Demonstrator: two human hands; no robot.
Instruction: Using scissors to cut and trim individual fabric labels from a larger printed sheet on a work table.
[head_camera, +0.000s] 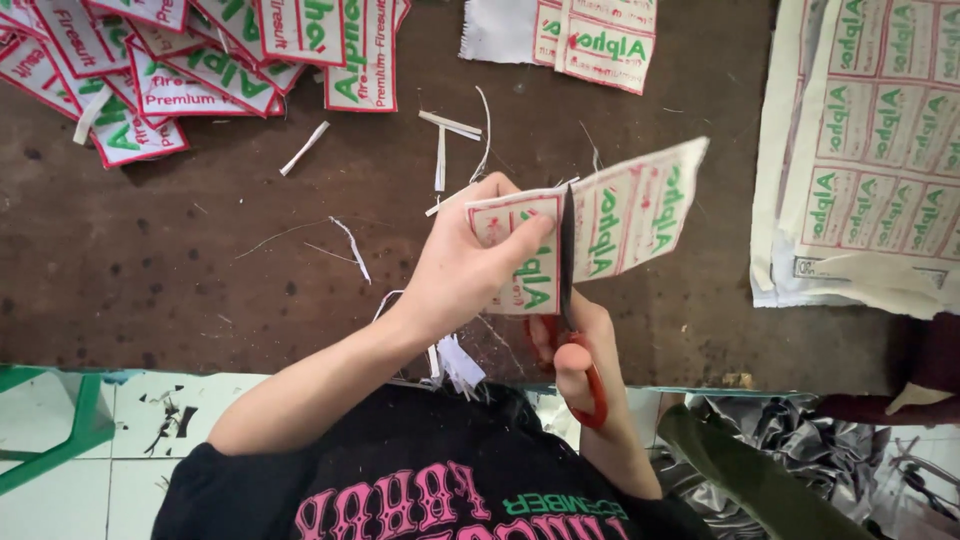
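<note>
At centre frame, the left hand (470, 262) pinches a strip of printed fabric labels (600, 222), thumb on its near face and fingers curled behind, holding it raised above the tabletop (150, 270). Just below it, the right hand (580, 350) is closed through the red handles of a pair of scissors (570, 300); the dark blade stands almost upright and crosses the strip between two labels, the cut running up from the lower edge. White with red borders and green lettering, the strip tilts up toward the right of the frame. Thin white offcuts (445, 135) lie scattered on the dark brown tabletop above and left of the hands, with a few more at the near edge beside the left forearm. Upper left: a heap of separated labels (190, 70). Top centre: a smaller uncut piece (590, 35). Right edge: a large uncut sheet of labels (880, 150) on pale cloth. Bottom of frame: the person's black printed shirt (420, 480), a green stool frame (70, 430) at lower left on a tiled floor, and crumpled silvery plastic (800, 430) at lower right
</note>
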